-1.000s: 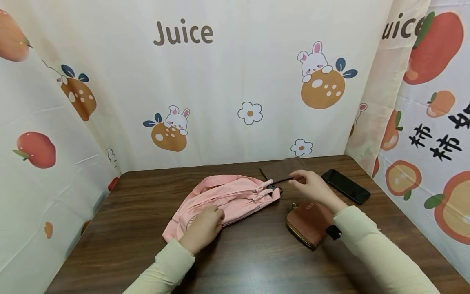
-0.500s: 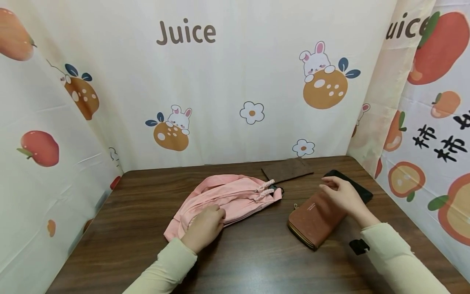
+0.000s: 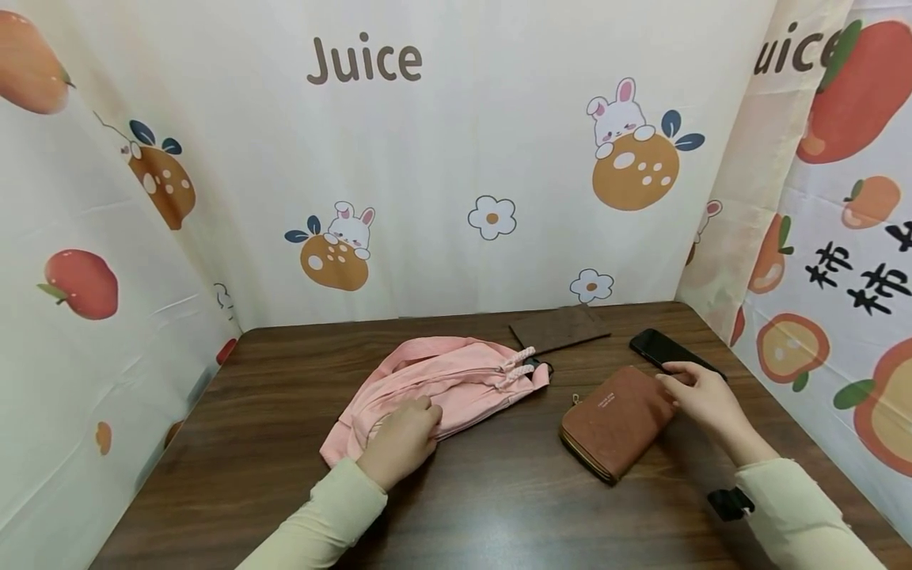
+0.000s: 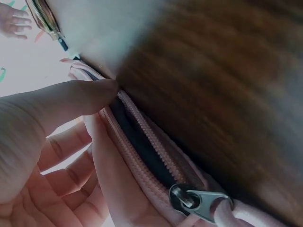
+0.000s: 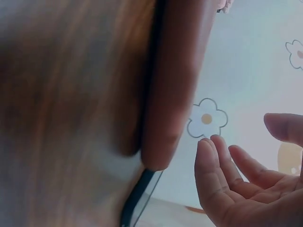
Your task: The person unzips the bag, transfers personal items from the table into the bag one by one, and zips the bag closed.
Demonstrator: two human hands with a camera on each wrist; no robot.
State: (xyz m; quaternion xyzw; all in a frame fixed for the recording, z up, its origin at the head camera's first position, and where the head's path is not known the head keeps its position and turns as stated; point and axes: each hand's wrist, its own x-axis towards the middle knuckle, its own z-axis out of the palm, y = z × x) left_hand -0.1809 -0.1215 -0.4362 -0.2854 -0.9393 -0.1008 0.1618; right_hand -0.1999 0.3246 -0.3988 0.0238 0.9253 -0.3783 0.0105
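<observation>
A pink fabric bag [image 3: 456,376] with rope-like zipper pulls lies on its side on the table. My left hand [image 3: 401,443] pinches its near edge. In the left wrist view the thumb [image 4: 90,94] presses beside the open pink zipper [image 4: 142,142], fingers behind the cloth; a dark lining shows in the gap. My right hand [image 3: 705,404] reaches over the right edge of a brown zip-around wallet [image 3: 616,419], its fingers loosely bent. In the right wrist view these fingers [image 5: 206,161] stand apart from the wallet [image 5: 177,85], with nothing between them and the thumb.
A black phone [image 3: 666,348] lies behind the wallet at the right, partly covered by my right hand. Toward the back edge is a flat dark brown rectangular piece [image 3: 563,326]. Printed curtains [image 3: 442,158] stand around the back and sides of the wooden table [image 3: 249,443].
My right hand has left the edge of the dark brown flat piece and moved right and nearer, to the wallet's right edge. The left hand stays on the bag.
</observation>
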